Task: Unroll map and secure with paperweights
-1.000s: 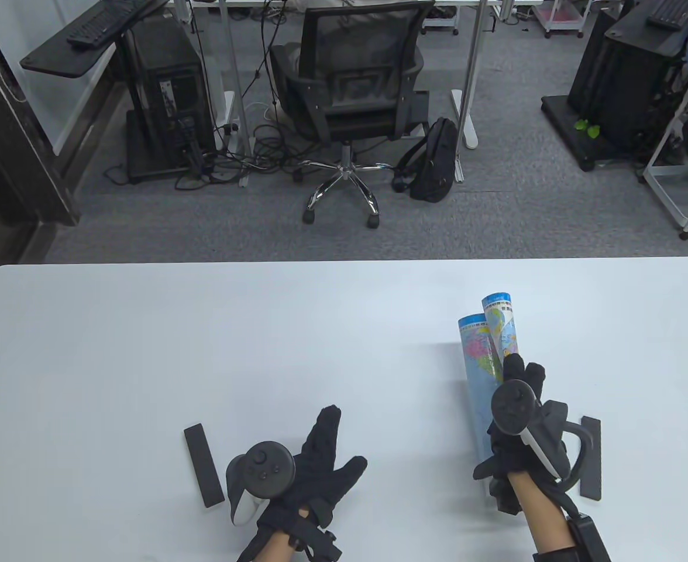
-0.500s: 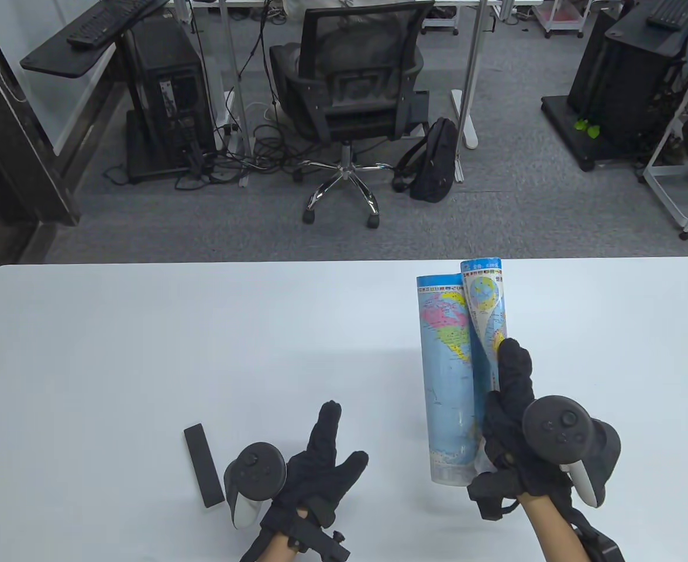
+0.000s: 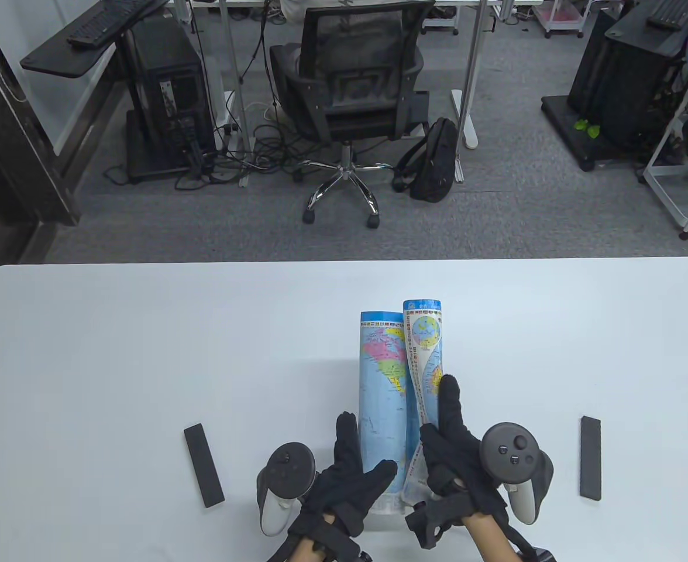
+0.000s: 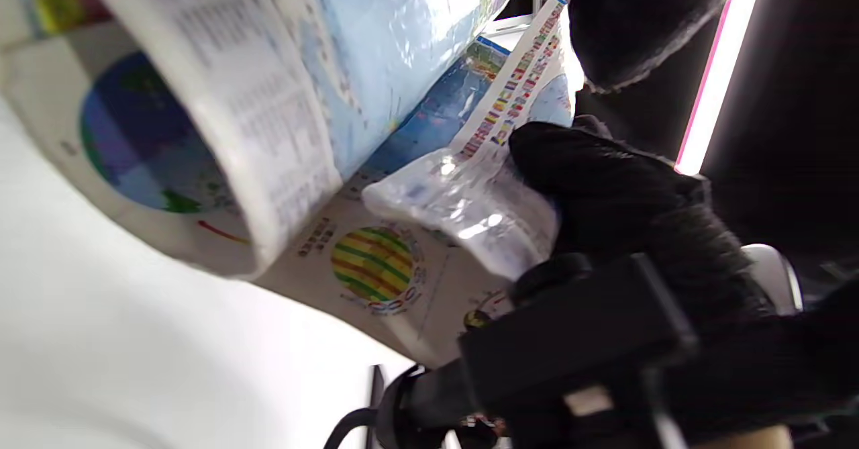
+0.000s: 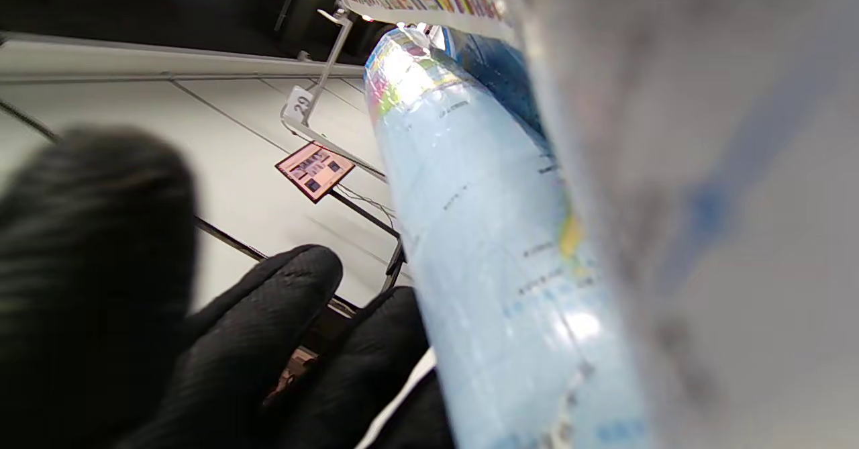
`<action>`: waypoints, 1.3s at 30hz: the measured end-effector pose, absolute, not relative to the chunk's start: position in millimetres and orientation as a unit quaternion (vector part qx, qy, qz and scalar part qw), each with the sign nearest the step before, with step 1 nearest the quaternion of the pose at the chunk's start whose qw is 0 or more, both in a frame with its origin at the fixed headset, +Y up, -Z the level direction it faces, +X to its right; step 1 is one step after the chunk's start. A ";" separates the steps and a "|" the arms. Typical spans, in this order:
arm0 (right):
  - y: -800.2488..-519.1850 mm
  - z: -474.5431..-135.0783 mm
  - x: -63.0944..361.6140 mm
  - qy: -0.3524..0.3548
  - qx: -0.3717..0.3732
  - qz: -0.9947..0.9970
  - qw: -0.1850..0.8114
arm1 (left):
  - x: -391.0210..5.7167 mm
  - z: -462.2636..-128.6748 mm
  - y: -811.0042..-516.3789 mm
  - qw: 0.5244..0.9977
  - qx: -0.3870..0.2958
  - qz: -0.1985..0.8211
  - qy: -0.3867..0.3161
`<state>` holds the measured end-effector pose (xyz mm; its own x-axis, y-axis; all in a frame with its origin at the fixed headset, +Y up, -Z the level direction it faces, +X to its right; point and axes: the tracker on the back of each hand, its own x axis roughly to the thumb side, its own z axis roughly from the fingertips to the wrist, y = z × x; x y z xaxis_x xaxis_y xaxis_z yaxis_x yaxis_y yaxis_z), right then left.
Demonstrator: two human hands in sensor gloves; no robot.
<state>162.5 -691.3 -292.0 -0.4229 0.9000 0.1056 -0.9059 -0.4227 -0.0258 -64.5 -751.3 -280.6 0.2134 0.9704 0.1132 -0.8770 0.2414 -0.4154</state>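
The map [image 3: 382,374] lies near the table's front middle, lengthwise away from me, curled into two side-by-side rolls in clear wrap. My right hand [image 3: 439,410] grips the right roll near its near end, one finger stretched along it. My left hand [image 3: 367,446] rests on the near end of the left roll with fingers spread. Two black bar paperweights lie flat: one [image 3: 203,465] to the left, one [image 3: 591,458] to the right. The left wrist view shows the roll's open end [image 4: 201,140] and the right glove [image 4: 604,187] on the wrap. The right wrist view shows the roll [image 5: 483,234] close up.
The white table [image 3: 116,351] runs from the map to the far edge. Beyond the edge stand an office chair [image 3: 350,88], a backpack [image 3: 434,158] and computer stands on the floor.
My right hand has carried the map leftward and lowered it to the table's front middle, uncovering the right paperweight. My left hand has moved right onto the left roll.
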 end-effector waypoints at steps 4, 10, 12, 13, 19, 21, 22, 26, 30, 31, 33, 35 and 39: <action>-711.7 -295.5 166.6 0.001 0.026 0.803 0.595 | -71.0 -284.1 -761.1 0.795 -0.152 0.572 -0.131; -718.9 -296.3 180.8 0.033 0.029 0.734 0.677 | -78.1 -288.4 -767.4 0.805 -0.156 0.563 -0.099; -719.8 -297.0 184.6 0.040 0.035 0.717 0.695 | -77.9 -288.6 -767.2 0.803 -0.158 0.566 -0.100; -720.2 -297.5 185.8 0.044 0.036 0.710 0.702 | -77.7 -288.6 -766.7 0.803 -0.157 0.566 -0.100; -723.4 -300.4 192.4 0.055 0.042 0.704 0.707 | -83.1 -290.9 -756.8 0.851 -0.097 0.509 -0.090; -726.3 -301.8 192.7 0.063 0.046 0.725 0.684 | -86.4 -290.6 -753.5 0.860 -0.083 0.498 -0.079; -728.4 -302.7 192.1 0.068 0.048 0.739 0.669 | -86.9 -289.9 -752.3 0.858 -0.083 0.502 -0.076; -728.8 -303.1 187.5 0.052 0.069 0.765 0.638 | -86.3 -288.1 -750.8 0.863 -0.087 0.493 -0.067; -711.9 -295.6 180.5 0.033 0.130 0.814 0.566 | -86.3 -287.5 -751.3 0.883 -0.087 0.458 -0.047; -706.4 -292.6 176.4 0.033 0.153 0.831 0.534 | -85.8 -287.6 -751.6 0.887 -0.089 0.451 -0.047; -698.7 -285.8 164.8 0.038 0.202 0.852 0.481 | -83.8 -287.3 -751.8 0.896 -0.094 0.431 -0.052; -695.2 -279.2 145.9 0.060 0.261 0.858 0.439 | -81.1 -286.4 -751.2 0.905 -0.090 0.411 -0.055; -704.0 -275.4 121.4 0.132 0.282 0.895 0.319 | -77.7 -284.4 -749.1 0.910 -0.093 0.399 -0.061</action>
